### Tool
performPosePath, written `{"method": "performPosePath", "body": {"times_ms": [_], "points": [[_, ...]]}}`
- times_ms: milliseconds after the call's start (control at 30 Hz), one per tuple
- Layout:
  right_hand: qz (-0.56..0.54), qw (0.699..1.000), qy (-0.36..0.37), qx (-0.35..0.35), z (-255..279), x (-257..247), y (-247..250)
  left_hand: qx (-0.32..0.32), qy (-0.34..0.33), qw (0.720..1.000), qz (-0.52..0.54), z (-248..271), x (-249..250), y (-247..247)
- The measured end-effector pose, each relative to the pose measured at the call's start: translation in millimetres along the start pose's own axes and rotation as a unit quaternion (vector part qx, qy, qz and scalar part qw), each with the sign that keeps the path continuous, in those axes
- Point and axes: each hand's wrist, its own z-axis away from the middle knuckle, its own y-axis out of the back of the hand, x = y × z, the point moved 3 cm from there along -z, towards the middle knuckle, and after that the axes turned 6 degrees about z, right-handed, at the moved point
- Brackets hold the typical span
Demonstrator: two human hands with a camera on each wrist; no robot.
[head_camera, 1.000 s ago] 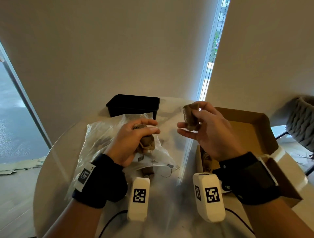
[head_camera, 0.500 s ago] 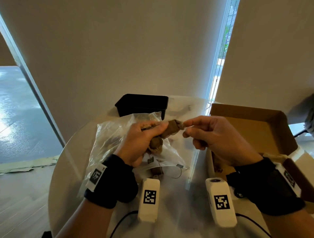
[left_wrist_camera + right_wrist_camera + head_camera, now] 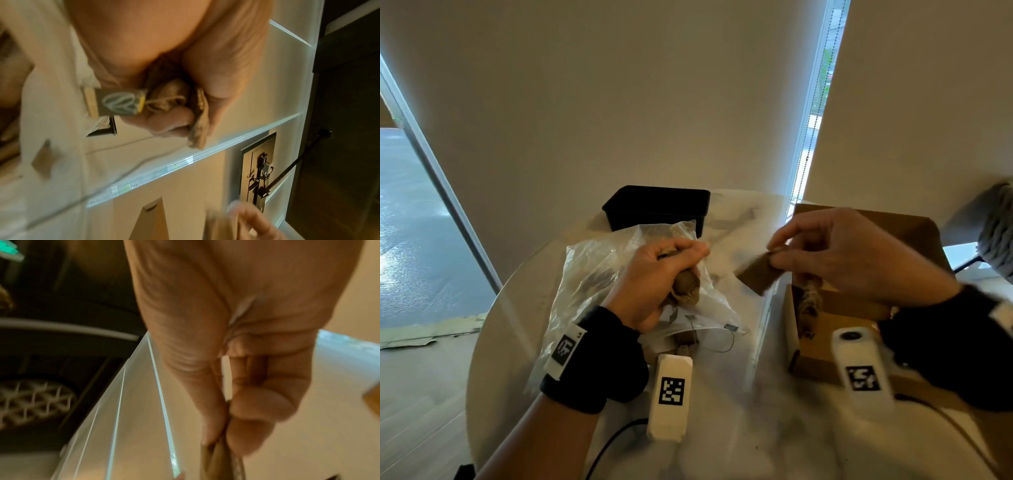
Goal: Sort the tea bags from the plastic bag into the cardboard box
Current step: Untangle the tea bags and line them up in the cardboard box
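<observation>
My left hand [image 3: 664, 270] grips a bunch of brown tea bags [image 3: 686, 286] above the clear plastic bag [image 3: 599, 263] on the table; in the left wrist view the tea bags [image 3: 174, 97] sit in the fist [image 3: 185, 104] with a grey paper tag [image 3: 119, 104] hanging out. My right hand [image 3: 825, 253] pinches one brown tea bag [image 3: 758, 272] by its edge, between the plastic bag and the open cardboard box [image 3: 859, 308]. The right wrist view shows thumb and fingers [image 3: 224, 431] clamped on that tea bag [image 3: 218, 462]. Several tea bags [image 3: 806, 306] lie inside the box.
A black rectangular tray [image 3: 657, 207] stands at the back of the round white table [image 3: 739, 428]. More tea bags and tags with strings [image 3: 688, 339] lie at the plastic bag's mouth. A grey knitted seat [image 3: 996, 229] is at the far right. A window gap runs behind the table.
My right hand has pulled one tea bag away from the bunch in my left hand and moved it right toward the box. The left hand stays over the plastic bag.
</observation>
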Motion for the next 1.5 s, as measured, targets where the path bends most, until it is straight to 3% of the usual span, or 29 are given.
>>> {"method": "performPosePath", "body": {"times_ms": [133, 300, 467, 667, 867, 1033, 1100, 1433, 1500], "points": [[0.143, 0.984, -0.033, -0.105, 9.1, 19.0, 26.3, 0.031, 0.048, 0.993, 0.101, -4.2, -2.7, 3.1], [0.218, 0.947, -0.121, -0.201, 9.1, 46.6, 0.2, 0.037, 0.071, 0.979, 0.189, -5.8, -5.8, 5.0], [0.227, 0.941, -0.130, -0.215, -0.1, 50.0, -19.2, 0.043, 0.071, 0.968, 0.237, -3.5, -9.5, 8.1], [0.206, 0.951, -0.111, -0.203, -1.0, 49.8, -22.3, 0.026, 0.054, 0.973, 0.222, -3.5, -7.5, 6.6], [0.217, 0.955, -0.110, -0.169, 17.2, 50.1, 3.8, 0.007, 0.031, 0.983, 0.183, -5.3, -6.9, 6.0], [0.274, 0.895, -0.141, -0.323, 42.8, 54.9, -9.1, 0.014, 0.034, 0.984, 0.176, -8.1, -9.3, 6.9], [0.297, 0.884, -0.120, -0.340, 45.3, 56.4, -14.4, 0.010, 0.034, 0.985, 0.169, -8.8, -10.8, 6.4], [0.279, 0.889, -0.078, -0.355, 43.5, 67.2, -23.5, -0.009, 0.024, 0.992, 0.120, -6.9, -13.0, 6.0], [0.288, 0.898, -0.055, -0.327, 40.4, 58.3, -17.8, -0.010, 0.022, 0.994, 0.107, -6.5, -13.9, 4.9]]}}
